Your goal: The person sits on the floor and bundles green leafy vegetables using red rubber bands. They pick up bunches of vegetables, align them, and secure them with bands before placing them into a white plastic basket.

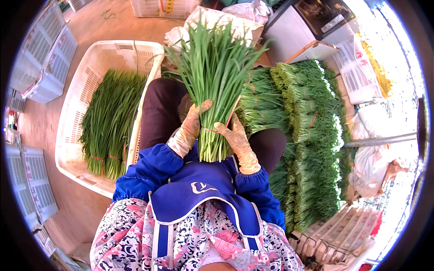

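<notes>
A large bunch of garlic chives [218, 79] stands between my gloved hands, cut stems towards me and leaf tips fanning away. My left hand [194, 120] grips its left side, thumb across the stems. My right hand [237, 135] holds the right side lower down, its thumb beside a thin red band [209, 129]. This band crosses the front of the stems; its back is hidden. A narrow pinkish strip [234, 109] slants up from my right hand along the leaves. Both gloves are pale and soiled.
Left of my knee, a white plastic crate [154, 73] holds several tied chive bunches [113, 118]. On my right, banded bunches [305, 135] are stacked in long rows. Farther out are more white crates [51, 64], a white sack [369, 152] and a metal bar [381, 140].
</notes>
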`<state>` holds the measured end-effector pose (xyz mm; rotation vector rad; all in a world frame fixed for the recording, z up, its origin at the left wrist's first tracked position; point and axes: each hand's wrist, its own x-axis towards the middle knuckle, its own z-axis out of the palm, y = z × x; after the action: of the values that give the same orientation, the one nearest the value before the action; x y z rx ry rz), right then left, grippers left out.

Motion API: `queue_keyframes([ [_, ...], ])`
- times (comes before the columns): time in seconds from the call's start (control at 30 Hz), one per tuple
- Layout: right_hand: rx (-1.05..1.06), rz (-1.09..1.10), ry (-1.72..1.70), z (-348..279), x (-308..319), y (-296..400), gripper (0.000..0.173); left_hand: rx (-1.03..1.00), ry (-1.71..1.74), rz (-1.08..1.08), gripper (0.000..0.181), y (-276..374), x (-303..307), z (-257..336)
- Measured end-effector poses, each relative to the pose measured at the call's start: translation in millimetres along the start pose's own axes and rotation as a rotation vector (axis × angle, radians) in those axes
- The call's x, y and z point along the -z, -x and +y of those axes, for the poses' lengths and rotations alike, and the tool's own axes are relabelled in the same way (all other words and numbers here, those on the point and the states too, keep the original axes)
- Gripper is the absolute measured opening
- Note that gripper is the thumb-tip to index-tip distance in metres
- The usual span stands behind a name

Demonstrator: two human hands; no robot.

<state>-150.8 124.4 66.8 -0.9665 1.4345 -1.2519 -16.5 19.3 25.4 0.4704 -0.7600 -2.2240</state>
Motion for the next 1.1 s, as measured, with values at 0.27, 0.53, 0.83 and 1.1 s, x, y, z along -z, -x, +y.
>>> queue_keyframes([
  [0.27,0.006,0.215,-0.168,-14,-3,-11,0.076,-0.108,-0.31,0.018,0.053,17,-38,33],
  [0.53,0.392,-0.01,0.426,-104,-52,-49,0.091,-0.261,0.041,-0.13,0.066,30,-49,165],
  [0.83,0.035,-0.321,0.41,-80,-54,-55,0.042,-0.347,-0.638,0.274,0.047,141,191,363],
  [1.1,-0.241,-0.215,0.409,-32,-25,-33,0.037,0.446,-1.818,0.994,0.088,271,406,256],
])
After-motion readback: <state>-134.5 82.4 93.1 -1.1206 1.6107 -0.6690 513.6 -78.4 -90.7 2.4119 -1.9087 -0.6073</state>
